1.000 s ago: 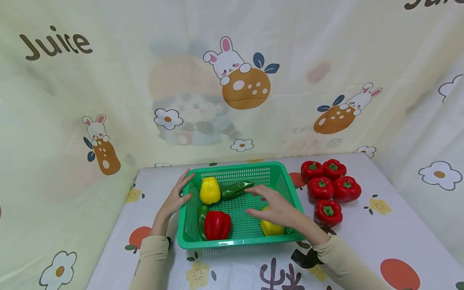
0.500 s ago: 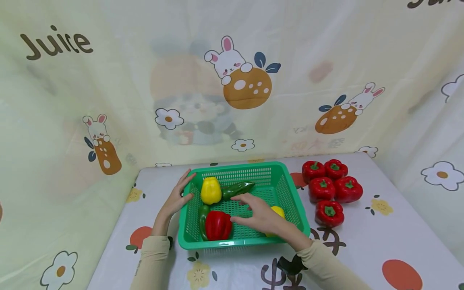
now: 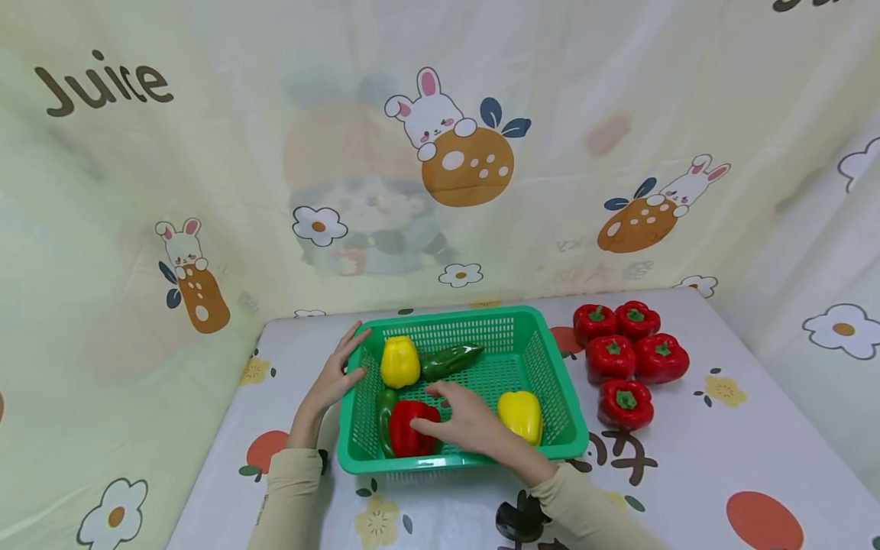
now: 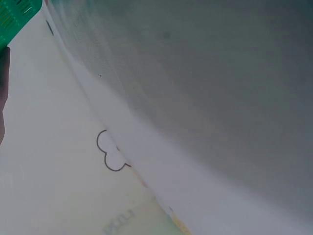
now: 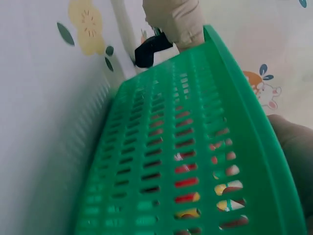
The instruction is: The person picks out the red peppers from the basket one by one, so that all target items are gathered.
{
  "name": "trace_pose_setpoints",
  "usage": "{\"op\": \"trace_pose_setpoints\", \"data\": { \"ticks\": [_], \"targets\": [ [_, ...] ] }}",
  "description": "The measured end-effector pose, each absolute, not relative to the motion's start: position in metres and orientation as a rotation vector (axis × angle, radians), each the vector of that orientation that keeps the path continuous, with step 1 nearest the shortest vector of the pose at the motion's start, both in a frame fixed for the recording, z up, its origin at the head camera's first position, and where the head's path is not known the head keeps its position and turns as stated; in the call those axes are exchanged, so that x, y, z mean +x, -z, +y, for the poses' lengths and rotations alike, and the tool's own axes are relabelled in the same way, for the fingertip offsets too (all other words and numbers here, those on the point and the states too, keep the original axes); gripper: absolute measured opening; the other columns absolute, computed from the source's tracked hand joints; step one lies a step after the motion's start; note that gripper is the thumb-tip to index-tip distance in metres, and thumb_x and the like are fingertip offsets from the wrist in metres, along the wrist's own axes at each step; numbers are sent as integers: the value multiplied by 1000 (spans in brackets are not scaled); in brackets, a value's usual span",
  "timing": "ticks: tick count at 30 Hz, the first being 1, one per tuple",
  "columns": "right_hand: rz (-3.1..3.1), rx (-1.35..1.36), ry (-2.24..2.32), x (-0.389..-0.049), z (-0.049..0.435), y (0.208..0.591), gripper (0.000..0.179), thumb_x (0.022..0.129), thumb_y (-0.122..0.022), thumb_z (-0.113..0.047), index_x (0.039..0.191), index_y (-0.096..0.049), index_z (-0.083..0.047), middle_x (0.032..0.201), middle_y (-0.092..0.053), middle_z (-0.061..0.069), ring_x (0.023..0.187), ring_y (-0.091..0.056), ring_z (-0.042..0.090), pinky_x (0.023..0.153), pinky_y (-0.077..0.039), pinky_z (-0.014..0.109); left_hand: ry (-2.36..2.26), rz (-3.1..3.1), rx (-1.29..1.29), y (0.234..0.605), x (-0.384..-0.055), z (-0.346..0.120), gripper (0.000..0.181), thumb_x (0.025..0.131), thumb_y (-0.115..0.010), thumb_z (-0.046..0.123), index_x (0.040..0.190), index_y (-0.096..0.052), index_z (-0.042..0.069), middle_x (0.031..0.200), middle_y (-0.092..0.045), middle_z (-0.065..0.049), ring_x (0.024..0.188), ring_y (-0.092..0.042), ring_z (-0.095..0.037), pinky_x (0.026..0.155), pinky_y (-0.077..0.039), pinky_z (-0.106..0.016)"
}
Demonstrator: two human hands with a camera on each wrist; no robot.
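Observation:
A green plastic basket holds two yellow bell peppers, a red bell pepper and two long green vegetables, one of them partly behind the red pepper. My right hand reaches over the near wall into the basket. Its thumb overlaps the red pepper in the head view, and the fingers are spread from the thumb above the pepper's right side. At the left rim rests my left hand, fingers extended at the corner and thumb across the edge. The basket's perforated wall fills much of the right wrist view.
Several red bell peppers stand in a group on the table, right of the basket. A printed cloth covers the table, and a matching curtain hangs behind it. A dark wrist device sits by the right sleeve.
My right hand has moved left across the basket, from over the right yellow pepper to the red pepper, uncovering the yellow one. My left hand has stayed at the rim.

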State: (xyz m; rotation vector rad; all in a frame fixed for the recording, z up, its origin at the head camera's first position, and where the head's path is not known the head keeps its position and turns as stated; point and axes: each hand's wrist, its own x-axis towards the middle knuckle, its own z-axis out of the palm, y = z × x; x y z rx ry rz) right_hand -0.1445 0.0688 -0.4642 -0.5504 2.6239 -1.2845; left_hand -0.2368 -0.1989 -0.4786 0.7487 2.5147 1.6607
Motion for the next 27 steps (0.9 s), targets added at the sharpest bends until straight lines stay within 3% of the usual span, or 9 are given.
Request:
{"op": "trace_pose_setpoints", "data": {
  "ticks": [7, 14, 20, 27],
  "targets": [
    [2645, -460, 1207, -145, 55, 468, 67, 87, -66, -50, 132, -57, -1, 124, -62, 16, 105, -59, 30, 82, -52, 46, -1666, 2529, 755, 479, -236, -199, 68, 83, -54, -3, 148, -34, -10, 161, -12, -26, 138, -27, -52, 97, -36, -63],
    [2631, -365, 1118, -148, 41, 465, 69, 85, -67, -50, 128, -55, 3, 109, -65, 13, 90, -60, 25, 70, -53, 40, -1655, 2526, 735, 479, -237, -198, 69, 83, -54, -6, 148, -34, -8, 162, -11, -24, 142, -22, -49, 100, -33, -65],
    [2665, -283, 1027, -152, 34, 467, 74, 86, -65, -53, 131, -52, 4, 103, -66, 14, 84, -59, 25, 68, -52, 40, -1652, 2521, 732, 479, -237, -198, 69, 83, -53, -6, 149, -34, -8, 162, -10, -24, 141, -22, -50, 100, -33, -67],
    [2716, -278, 959, -154, 33, 473, 61, 85, -70, -45, 123, -56, 1, 96, -66, 12, 80, -59, 25, 66, -51, 41, -1657, 2526, 741, 479, -236, -199, 67, 84, -53, -6, 147, -34, -10, 161, -11, -26, 141, -21, -50, 100, -33, -66]
  ]
}}
